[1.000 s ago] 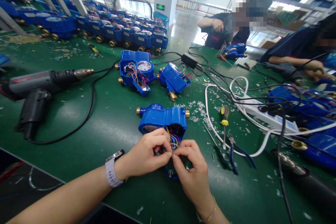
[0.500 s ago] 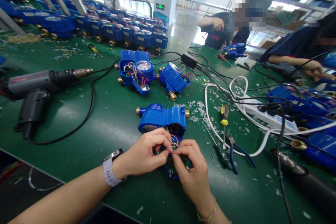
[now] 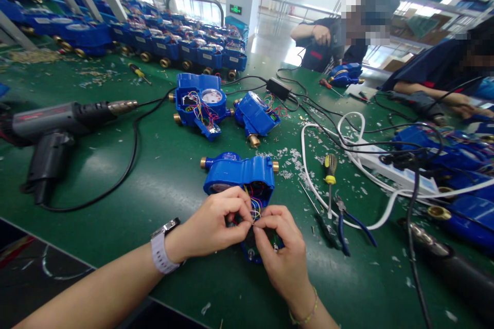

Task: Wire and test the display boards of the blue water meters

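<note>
A blue water meter [image 3: 239, 172] with brass pipe ends lies on the green table, its housing open toward me. Thin coloured wires [image 3: 255, 205] run from the housing down to a blue cover with a circuit board [image 3: 250, 253], partly hidden under my hands. My left hand [image 3: 219, 218], a watch at its wrist, pinches a thin wire between thumb and forefinger. Opposite it, fingertips nearly touching, my right hand [image 3: 281, 241] also pinches at the wire ends. The exact strands between the fingertips are too small to make out.
A heat gun [image 3: 57, 123] lies at left. Two blue meters [image 3: 200, 105] sit beyond mine. To the right are a yellow-black screwdriver [image 3: 330, 169], blue-handled pliers [image 3: 343, 231], a white power strip [image 3: 393, 167] and cables. Rows of meters [image 3: 173, 46] stand behind; two co-workers sit at the right.
My fingertips have shifted very slightly at the wires, both hands still pinching in the same place. A co-worker's hand at the right has moved a little. The meter stays put.
</note>
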Demonstrator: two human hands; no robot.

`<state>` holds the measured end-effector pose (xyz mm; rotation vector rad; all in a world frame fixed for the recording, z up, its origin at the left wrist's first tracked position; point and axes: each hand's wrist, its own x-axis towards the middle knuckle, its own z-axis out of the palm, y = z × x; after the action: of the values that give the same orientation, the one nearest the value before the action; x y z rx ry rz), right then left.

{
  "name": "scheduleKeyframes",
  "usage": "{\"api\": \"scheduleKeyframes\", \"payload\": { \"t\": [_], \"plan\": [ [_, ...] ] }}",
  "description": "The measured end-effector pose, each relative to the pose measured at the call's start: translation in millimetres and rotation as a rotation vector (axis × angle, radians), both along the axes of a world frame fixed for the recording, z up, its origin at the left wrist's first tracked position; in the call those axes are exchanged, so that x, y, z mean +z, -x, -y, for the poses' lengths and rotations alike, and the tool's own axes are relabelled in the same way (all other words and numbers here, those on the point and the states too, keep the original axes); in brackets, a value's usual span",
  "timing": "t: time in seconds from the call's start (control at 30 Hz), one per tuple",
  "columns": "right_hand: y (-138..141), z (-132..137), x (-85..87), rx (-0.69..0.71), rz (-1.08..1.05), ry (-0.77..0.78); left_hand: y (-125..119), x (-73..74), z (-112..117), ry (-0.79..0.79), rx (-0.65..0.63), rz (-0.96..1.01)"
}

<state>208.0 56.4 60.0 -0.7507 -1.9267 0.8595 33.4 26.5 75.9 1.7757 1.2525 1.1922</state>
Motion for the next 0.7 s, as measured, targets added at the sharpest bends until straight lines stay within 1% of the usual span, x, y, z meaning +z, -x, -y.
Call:
{"api": "scheduleKeyframes", "payload": {
  "t": [0.4,0.7],
  "plan": [
    [-2.6,2.1,-5.7,-0.012,0.045,-0.087,-1.0,-0.4,0.4,0.064,-0.002,0.057],
    [0.1,2.0,-6.0,-0.023,0.053,-0.125,-3.5,-2.1,1.3,0.094,0.012,0.076]
  ]
}}
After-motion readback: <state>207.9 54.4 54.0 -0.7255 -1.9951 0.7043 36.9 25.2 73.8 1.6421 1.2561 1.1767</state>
